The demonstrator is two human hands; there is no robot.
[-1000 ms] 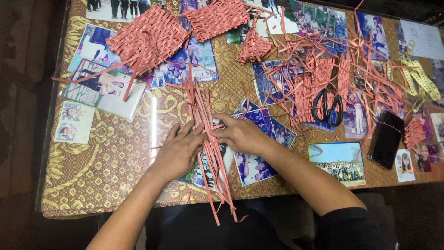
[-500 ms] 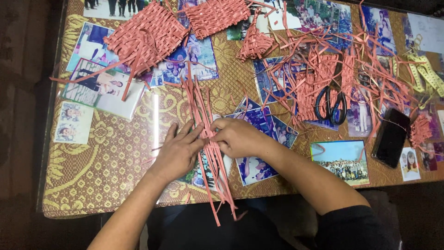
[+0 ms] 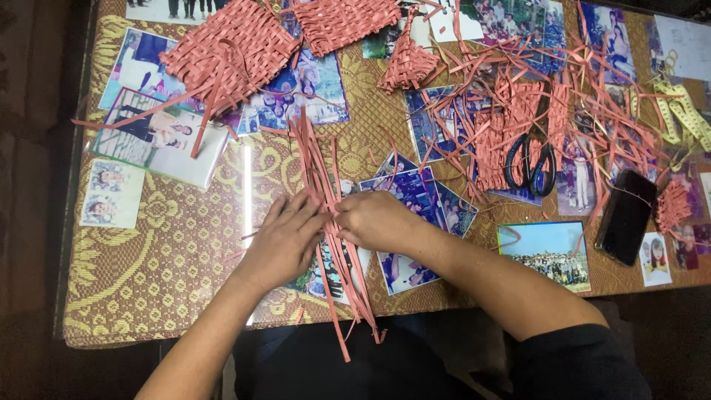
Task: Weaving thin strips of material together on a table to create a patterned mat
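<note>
**Hands meet on a bundle of pink strips**

Strips (image 3: 326, 222) of pink paper lie in a long bundle straight in front of me, running from about twelve o'clock down to six, where the loose ends hang past the near edge of the table (image 3: 148, 296). Both my hands rest on the middle of that bundle. My left hand (image 3: 285, 241) lies flat, fingers stretched and a little spread, the fingertips touching the strips from the nine o'clock side. My right hand (image 3: 378, 221) comes in from three o'clock, fingers curled and pressed together over the strips; whether it pinches one strip between thumb and finger I cannot tell, since the back of the hand hides the tips. The two hands touch, or nearly so, at the bundle.

Under the glass top lie a gold-patterned cloth and many photographs (image 3: 552, 255). At eleven o'clock, well apart from my hands, sits a woven pink mat (image 3: 229, 52) with loose ends trailing; a second woven piece (image 3: 348, 22) lies near it at twelve. At two o'clock there is a heap of cut strips (image 3: 518, 111), with black-handled scissors (image 3: 529, 163) lying on it. A dark phone (image 3: 626, 215) rests at three o'clock, and a yellow tape measure (image 3: 685, 111) curls just beyond it.
</note>
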